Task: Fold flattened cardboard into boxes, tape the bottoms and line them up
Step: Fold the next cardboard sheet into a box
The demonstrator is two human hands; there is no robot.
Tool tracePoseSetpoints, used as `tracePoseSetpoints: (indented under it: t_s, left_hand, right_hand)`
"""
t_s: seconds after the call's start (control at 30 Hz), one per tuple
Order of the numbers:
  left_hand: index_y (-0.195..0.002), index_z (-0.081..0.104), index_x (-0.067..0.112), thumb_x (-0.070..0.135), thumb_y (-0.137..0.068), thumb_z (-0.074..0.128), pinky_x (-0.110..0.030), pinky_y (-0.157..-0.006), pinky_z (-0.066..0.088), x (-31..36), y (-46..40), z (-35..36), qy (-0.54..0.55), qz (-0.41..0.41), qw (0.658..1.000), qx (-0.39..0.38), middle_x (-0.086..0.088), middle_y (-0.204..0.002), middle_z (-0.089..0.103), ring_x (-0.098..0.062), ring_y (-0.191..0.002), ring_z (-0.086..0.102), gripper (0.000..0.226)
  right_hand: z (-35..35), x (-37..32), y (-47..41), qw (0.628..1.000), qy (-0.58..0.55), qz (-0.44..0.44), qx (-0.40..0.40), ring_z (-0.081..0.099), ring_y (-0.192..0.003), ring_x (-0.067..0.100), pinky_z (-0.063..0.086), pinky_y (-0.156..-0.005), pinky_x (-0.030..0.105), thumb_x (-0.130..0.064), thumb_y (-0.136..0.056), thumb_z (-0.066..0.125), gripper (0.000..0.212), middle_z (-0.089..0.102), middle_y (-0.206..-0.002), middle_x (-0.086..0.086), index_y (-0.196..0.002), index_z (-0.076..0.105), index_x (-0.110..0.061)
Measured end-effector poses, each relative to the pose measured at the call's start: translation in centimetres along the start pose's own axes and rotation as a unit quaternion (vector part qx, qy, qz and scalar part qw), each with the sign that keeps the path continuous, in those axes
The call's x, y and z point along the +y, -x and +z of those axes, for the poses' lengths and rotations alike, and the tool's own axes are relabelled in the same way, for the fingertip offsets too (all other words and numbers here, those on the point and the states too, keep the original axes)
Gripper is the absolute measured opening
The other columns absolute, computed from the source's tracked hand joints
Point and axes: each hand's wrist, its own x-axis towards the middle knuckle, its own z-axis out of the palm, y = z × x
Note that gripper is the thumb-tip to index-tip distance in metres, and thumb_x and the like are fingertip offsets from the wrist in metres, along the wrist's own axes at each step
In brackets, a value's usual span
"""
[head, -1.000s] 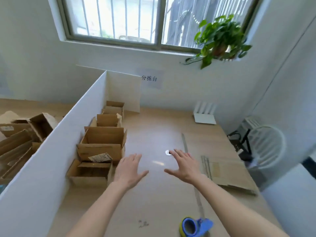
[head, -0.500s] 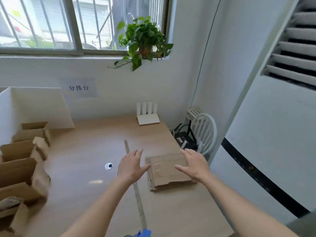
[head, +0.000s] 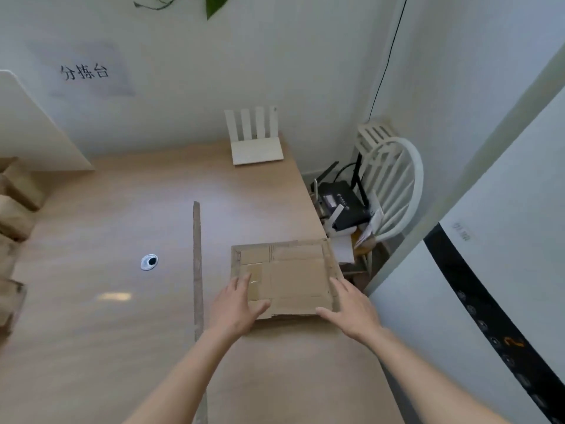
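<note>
Left hand flat, fingers straight, on near-left corner of flattened cardboard stack; right hand spread open at its near-right edge, gripping nothing; wooden table beneath

left hand and right hand spread over flattened cardboard, perhaps touching

Flattened cardboard lies on table, right of strip.

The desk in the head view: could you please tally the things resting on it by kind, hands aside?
Stack of flattened cardboard: 1
White router: 1
Folded boxes at the left edge, partly cut off: at least 3
Long thin strip: 1
Total: at least 6
</note>
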Motion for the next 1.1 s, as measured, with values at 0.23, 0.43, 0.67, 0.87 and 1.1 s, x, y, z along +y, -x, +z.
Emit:
tracePoseSetpoints:
  t_s: [0.23,0.43,0.67,0.87,1.1]
  left_hand:
    - [-0.158,0.008,0.037,0.076,-0.071,0.069,-0.048,-0.116,0.034,-1.6,-6.1,6.6,0.133,-0.103,0.986,0.006,-0.008,-0.165,0.019,-0.029,-0.149,0.026,0.113]
    - [-0.159,0.003,0.036,0.084,-0.054,0.072,-0.049,-0.12,0.026,-1.0,-8.0,10.6,0.165,-0.178,0.97,0.029,-0.013,-0.164,0.012,-0.03,-0.152,0.014,0.134]
    - [-0.153,0.003,0.054,0.07,-0.048,0.086,-0.044,-0.108,0.042,0.6,-4.3,7.7,0.273,-0.123,0.949,0.101,-0.002,-0.151,0.034,-0.024,-0.139,0.041,0.135]
    - [-0.151,0.0,0.06,0.044,-0.046,0.099,-0.042,-0.103,0.049,0.4,2.0,2.5,0.319,0.085,0.941,0.079,0.011,-0.144,0.045,-0.012,-0.126,0.05,0.145]
    - [-0.137,0.039,0.06,0.059,-0.053,0.092,-0.029,-0.097,0.048,-2.2,11.3,5.5,0.281,0.137,0.948,0.066,0.017,-0.132,0.049,-0.002,-0.118,0.052,0.1]
  right_hand:
    - [5.9,1.3,-7.3,0.991,-0.127,0.033,0.017,0.012,-0.158,0.02,0.026,-0.126,0.046,-0.082,-0.078,0.062,0.116,0.005,-0.173,-0.003,-0.164,0.003,-0.031]
    - [8.7,1.2,-9.3,0.957,-0.288,-0.002,0.043,0.016,-0.156,0.014,0.025,-0.125,0.046,-0.071,-0.072,0.079,0.123,0.011,-0.171,-0.011,-0.163,0.003,-0.039]
    - [6.0,0.1,-6.7,0.928,-0.355,-0.027,0.109,0.031,-0.149,0.011,0.031,-0.12,0.034,-0.051,-0.078,0.084,0.111,0.027,-0.164,-0.011,-0.162,0.012,-0.042]
    - [-0.1,-0.2,-1.2,0.887,-0.448,-0.06,0.097,0.057,-0.115,0.003,0.054,-0.089,0.025,-0.058,-0.068,0.087,0.103,0.052,-0.132,-0.026,-0.142,0.018,-0.075]
    - [4.1,1.3,9.0,0.895,-0.427,-0.124,0.038,0.054,-0.125,0.004,0.063,-0.084,0.03,-0.048,-0.079,0.084,0.067,0.048,-0.139,-0.031,-0.137,0.051,-0.056]
